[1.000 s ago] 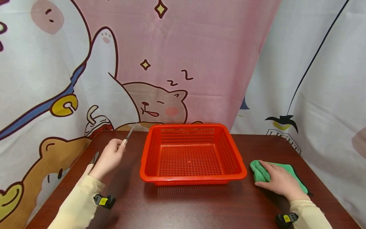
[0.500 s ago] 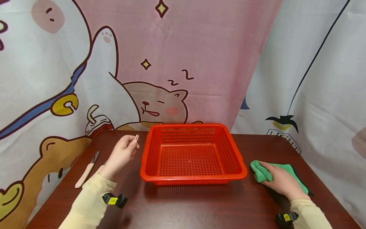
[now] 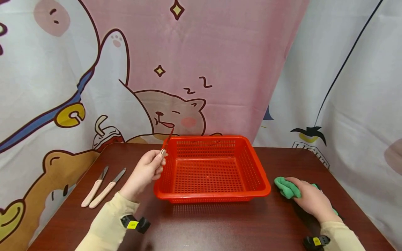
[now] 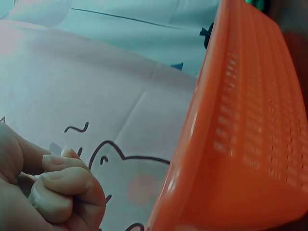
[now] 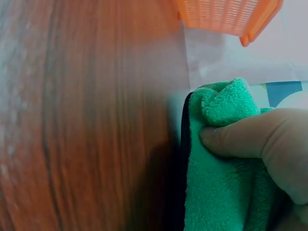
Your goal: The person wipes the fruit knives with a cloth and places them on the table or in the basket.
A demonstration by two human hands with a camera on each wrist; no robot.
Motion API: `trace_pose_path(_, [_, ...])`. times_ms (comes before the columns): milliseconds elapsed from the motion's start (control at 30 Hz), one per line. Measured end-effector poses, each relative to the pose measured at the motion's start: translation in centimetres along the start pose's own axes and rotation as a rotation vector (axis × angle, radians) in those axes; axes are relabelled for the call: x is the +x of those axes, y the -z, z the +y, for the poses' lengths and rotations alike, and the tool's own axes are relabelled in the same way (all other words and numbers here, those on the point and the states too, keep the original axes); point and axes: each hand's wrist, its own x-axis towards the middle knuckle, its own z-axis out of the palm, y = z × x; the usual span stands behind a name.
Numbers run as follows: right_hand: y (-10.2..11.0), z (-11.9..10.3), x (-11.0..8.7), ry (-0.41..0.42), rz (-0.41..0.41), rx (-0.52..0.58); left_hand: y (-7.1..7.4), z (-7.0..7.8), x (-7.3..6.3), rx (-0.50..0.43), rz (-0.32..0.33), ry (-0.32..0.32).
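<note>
Brown table (image 3: pixel 213 228); red basket (image 3: pixel 213 196); two knives (image 3: pixel 103 194)

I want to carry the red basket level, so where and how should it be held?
The red basket is probably best gripped by its rim, midway along both short sides, coming from left and right together. The walls slope inward beneath the rim, leaving an edge to hook under.

You can cross the table (image 3: pixel 201 225), bottom centre; knives (image 3: pixel 108 189) obstruct lower left, the basket (image 3: pixel 211 197) mid-frame, perhaps just clear of your left hand (image 3: pixel 145 170).
</note>
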Motion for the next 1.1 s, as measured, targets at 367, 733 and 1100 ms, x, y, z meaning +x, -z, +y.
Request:
trace_pose_path(367, [2.7,-2.5,-0.3,0.157,0.3,0.051,-2.0,0.3,0.3,-0.114,-0.063,0.005])
trace_pose_path(733, [7.1,-9.0,0.0,0.333,0.605,0.133,-3.8,0.4,0.5,-0.303,-0.221,-0.037])
trace_pose_path(1100, [8.1,-16.3,0.7,0.585,0.699,0.222,-5.5,0.2,0.8,-0.432,-0.316,-0.042])
